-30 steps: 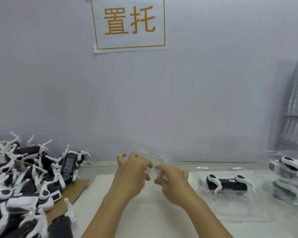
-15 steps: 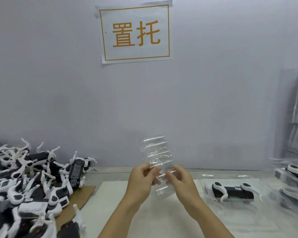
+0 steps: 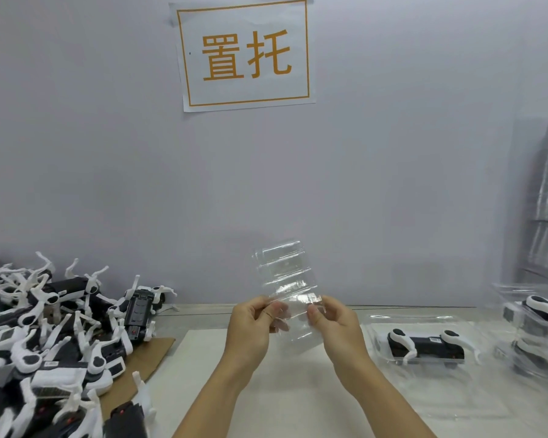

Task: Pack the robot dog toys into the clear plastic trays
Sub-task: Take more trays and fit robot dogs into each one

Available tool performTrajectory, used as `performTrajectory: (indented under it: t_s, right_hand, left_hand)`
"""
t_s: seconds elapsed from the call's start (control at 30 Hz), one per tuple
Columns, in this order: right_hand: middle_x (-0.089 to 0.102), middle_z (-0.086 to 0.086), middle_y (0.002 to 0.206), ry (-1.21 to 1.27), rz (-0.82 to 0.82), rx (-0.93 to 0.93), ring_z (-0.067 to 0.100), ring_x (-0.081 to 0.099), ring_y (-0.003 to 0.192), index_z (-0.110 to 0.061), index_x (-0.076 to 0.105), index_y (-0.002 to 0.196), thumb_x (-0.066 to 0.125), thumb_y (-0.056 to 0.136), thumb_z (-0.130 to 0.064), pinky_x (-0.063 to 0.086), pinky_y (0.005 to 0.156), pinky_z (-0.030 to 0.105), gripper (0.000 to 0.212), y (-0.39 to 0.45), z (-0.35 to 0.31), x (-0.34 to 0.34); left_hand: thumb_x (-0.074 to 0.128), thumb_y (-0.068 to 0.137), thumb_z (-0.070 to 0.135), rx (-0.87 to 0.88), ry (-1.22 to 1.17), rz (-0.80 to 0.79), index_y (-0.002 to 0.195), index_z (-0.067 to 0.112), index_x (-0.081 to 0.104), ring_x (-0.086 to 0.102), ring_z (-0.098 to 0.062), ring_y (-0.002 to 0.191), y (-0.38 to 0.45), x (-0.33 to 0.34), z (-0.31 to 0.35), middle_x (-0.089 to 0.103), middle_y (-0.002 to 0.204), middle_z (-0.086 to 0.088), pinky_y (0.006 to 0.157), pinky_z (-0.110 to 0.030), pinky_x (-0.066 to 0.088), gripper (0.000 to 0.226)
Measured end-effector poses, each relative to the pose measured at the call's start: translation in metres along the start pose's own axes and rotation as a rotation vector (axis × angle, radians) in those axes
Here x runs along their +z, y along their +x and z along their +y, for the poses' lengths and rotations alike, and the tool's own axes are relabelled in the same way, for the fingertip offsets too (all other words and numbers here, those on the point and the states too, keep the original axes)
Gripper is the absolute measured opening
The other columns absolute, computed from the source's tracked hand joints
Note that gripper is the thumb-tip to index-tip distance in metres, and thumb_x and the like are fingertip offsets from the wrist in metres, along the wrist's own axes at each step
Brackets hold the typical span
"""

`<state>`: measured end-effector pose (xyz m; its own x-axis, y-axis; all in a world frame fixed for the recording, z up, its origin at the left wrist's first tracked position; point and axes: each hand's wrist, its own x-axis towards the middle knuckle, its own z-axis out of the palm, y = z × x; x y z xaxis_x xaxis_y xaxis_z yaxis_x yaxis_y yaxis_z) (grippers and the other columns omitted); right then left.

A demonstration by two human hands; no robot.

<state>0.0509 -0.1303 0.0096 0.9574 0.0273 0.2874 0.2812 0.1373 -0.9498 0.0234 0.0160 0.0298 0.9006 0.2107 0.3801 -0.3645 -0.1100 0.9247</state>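
While both hands pinch it in mid-air above the table point(image 3: 266, 406), clear plastic tray point(image 3: 283, 281) standing upright, left hand point(image 3: 250, 330) grip on its left edge, right hand point(image 3: 337, 327) on its right, loose robot dog toys point(image 3: 45, 336) heaped far left, one packed toy point(image 3: 424, 344) at right.

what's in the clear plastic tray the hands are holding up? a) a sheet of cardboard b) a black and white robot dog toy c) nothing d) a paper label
c: the ribbed clear plastic tray, pinched between the left hand and right hand, shows only the wall through it.
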Motion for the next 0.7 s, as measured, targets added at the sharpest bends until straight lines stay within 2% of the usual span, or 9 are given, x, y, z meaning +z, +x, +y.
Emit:
performTrajectory:
  t_s: [0.1, 0.2, 0.27, 0.37, 0.43, 0.5, 0.57, 0.63, 0.7]
  right_hand:
    - [0.072, -0.01, 0.074, 0.016, 0.056, -0.013, 0.0, 0.065, 0.074, -0.021, 0.07, 0.096, 0.061, 0.097, -0.011, 0.046, 0.072, 0.018, 0.014, -0.001, -0.002, 0.0]
    - [0.071, -0.007, 0.072, 0.024, 0.133, -0.035, 0.002, 0.065, 0.074, -0.021, 0.068, 0.093, 0.059, 0.099, -0.009, 0.045, 0.071, 0.017, 0.016, 0.0, -0.005, -0.003]
    - [0.07, -0.006, 0.073, 0.021, 0.193, -0.067, -0.003, 0.063, 0.069, -0.02, 0.067, 0.093, 0.057, 0.099, -0.01, 0.044, 0.067, 0.013, 0.016, 0.001, -0.008, -0.005]
    - [0.07, -0.001, 0.078, 0.035, 0.236, -0.099, -0.005, 0.063, 0.069, -0.02, 0.066, 0.094, 0.056, 0.1, -0.012, 0.044, 0.066, 0.013, 0.014, 0.002, -0.013, -0.004]
    - [0.07, 0.001, 0.081, 0.048, 0.235, -0.12, 0.002, 0.065, 0.075, -0.02, 0.065, 0.095, 0.056, 0.099, -0.012, 0.045, 0.067, 0.012, 0.013, 0.001, -0.014, -0.002]
    - [0.069, 0.002, 0.082, 0.053, 0.233, -0.144, 0.012, 0.066, 0.083, -0.02, 0.065, 0.096, 0.056, 0.099, -0.011, 0.045, 0.072, 0.016, 0.013, -0.001, -0.015, 0.0]
    - [0.068, 0.0, 0.082, 0.052, 0.238, -0.168, 0.017, 0.066, 0.087, -0.021, 0.065, 0.096, 0.057, 0.099, -0.012, 0.045, 0.076, 0.023, 0.013, -0.002, -0.015, 0.002]
    - [0.068, -0.001, 0.081, 0.041, 0.249, -0.188, 0.017, 0.066, 0.088, -0.022, 0.065, 0.095, 0.057, 0.098, -0.013, 0.046, 0.079, 0.026, 0.013, -0.002, -0.016, 0.001]
    - [0.068, -0.003, 0.079, 0.033, 0.261, -0.201, 0.017, 0.066, 0.088, -0.023, 0.065, 0.095, 0.058, 0.098, -0.013, 0.047, 0.08, 0.027, 0.013, -0.002, -0.016, 0.001]
  left_hand:
    - [0.058, 0.096, 0.005, 0.022, 0.021, 0.1, 0.077, 0.009, 0.071, 0.066, -0.016, 0.058, 0.004, 0.0, -0.003, 0.073, 0.071, -0.006, 0.06, -0.019, 0.052, 0.024]
    - [0.053, 0.098, 0.0, 0.0, -0.01, 0.287, 0.077, 0.009, 0.067, 0.062, -0.012, 0.056, 0.008, -0.006, -0.009, 0.067, 0.066, -0.002, 0.057, -0.019, 0.052, 0.026]
    - [0.047, 0.101, -0.001, -0.057, -0.157, 0.443, 0.08, 0.01, 0.062, 0.058, -0.014, 0.06, 0.013, -0.015, -0.013, 0.062, 0.071, -0.005, 0.062, -0.025, 0.052, 0.028]
    - [0.042, 0.104, 0.002, -0.183, -0.537, 0.591, 0.084, 0.009, 0.058, 0.055, -0.017, 0.068, 0.018, -0.035, -0.021, 0.057, 0.078, -0.007, 0.069, -0.028, 0.05, 0.026]
    - [0.04, 0.105, 0.006, -0.275, -0.706, 0.625, 0.086, 0.008, 0.056, 0.057, -0.016, 0.074, 0.018, -0.044, -0.029, 0.058, 0.085, -0.007, 0.071, -0.026, 0.05, 0.025]
    - [0.036, 0.107, 0.009, -0.397, -0.747, 0.602, 0.086, 0.008, 0.056, 0.058, -0.014, 0.079, 0.016, -0.045, -0.038, 0.06, 0.091, -0.007, 0.076, -0.024, 0.046, 0.029]
    - [0.031, 0.108, 0.01, -0.519, -0.675, 0.534, 0.086, 0.007, 0.056, 0.059, -0.018, 0.084, 0.013, -0.042, -0.046, 0.061, 0.091, -0.01, 0.089, -0.028, 0.042, 0.033]
    - [0.034, 0.107, 0.008, -0.607, -0.557, 0.474, 0.087, 0.001, 0.055, 0.06, -0.025, 0.082, 0.012, -0.04, -0.05, 0.062, 0.087, -0.016, 0.097, -0.038, 0.042, 0.03]
    - [0.045, 0.101, 0.004, -0.634, -0.41, 0.492, 0.102, -0.006, 0.055, 0.06, -0.027, 0.073, 0.012, -0.041, -0.052, 0.06, 0.086, -0.02, 0.084, -0.041, 0.05, 0.013]
